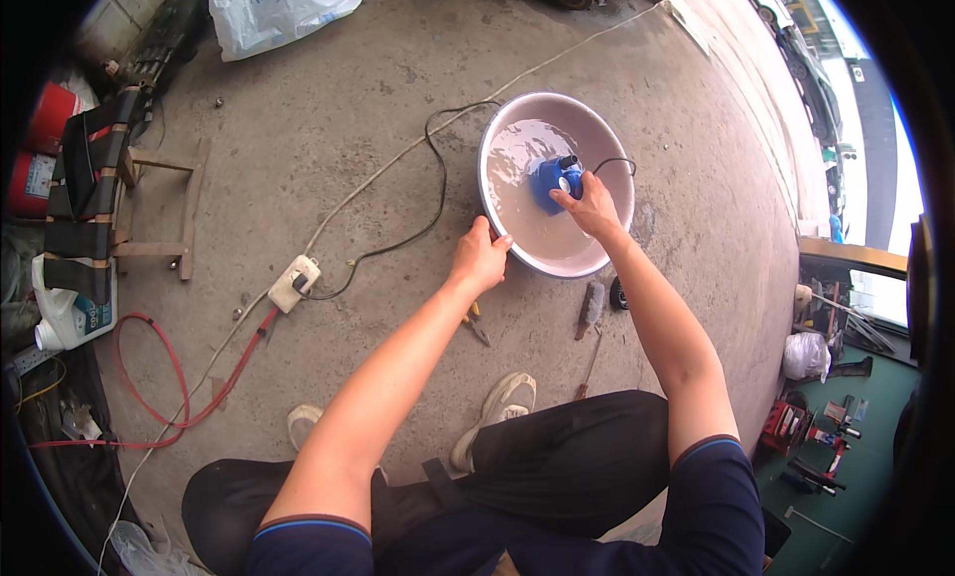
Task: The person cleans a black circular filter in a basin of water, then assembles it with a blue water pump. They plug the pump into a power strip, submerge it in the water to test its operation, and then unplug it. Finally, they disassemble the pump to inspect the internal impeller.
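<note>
A wide metal basin (pixel 619 143) with murky water in it stands on the floor in front of me. My right hand (pixel 595 208) reaches inside, its fingers closed around a small blue water pump (pixel 543 185) with a black outlet on top. The pump sits partly in the water, so its lower part is hard to see. At the near left of the basin, my left hand (pixel 480 258) grips the rim between thumb and fingers. A black cord (pixel 441 183) runs from behind the basin to a socket block (pixel 295 284) on the left.
Pliers (pixel 477 322), a brush-like tool (pixel 589 310) and a screwdriver (pixel 587 372) lie between the basin and my feet. To the left are a red hose (pixel 179 377), a wooden-framed seat (pixel 159 248) and a white jug (pixel 75 317). A green bench (pixel 856 467) with tools is at right.
</note>
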The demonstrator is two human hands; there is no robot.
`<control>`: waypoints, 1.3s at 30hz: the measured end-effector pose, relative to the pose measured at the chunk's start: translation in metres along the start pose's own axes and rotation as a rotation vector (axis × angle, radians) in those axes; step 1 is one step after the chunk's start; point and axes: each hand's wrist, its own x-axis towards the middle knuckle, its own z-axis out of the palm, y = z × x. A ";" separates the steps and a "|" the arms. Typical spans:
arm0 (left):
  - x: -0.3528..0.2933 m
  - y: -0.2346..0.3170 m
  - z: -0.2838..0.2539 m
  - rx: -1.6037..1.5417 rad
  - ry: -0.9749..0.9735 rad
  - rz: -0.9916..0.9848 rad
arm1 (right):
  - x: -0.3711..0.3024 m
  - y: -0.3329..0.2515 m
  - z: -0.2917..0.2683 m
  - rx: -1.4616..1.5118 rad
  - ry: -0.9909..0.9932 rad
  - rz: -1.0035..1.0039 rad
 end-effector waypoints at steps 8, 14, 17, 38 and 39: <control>0.001 -0.001 -0.002 0.019 0.007 0.002 | 0.000 -0.008 -0.004 -0.006 -0.027 0.035; -0.001 0.008 -0.006 0.035 -0.073 -0.055 | 0.001 -0.003 0.001 0.015 0.008 0.020; -0.002 0.011 -0.008 0.052 -0.104 -0.075 | 0.001 -0.004 0.002 0.059 0.022 0.009; 0.002 0.000 -0.004 0.048 -0.055 -0.026 | -0.020 -0.044 0.018 -0.088 0.153 -0.090; 0.003 0.001 -0.006 0.063 -0.096 -0.046 | -0.020 -0.045 0.017 -0.088 0.152 -0.100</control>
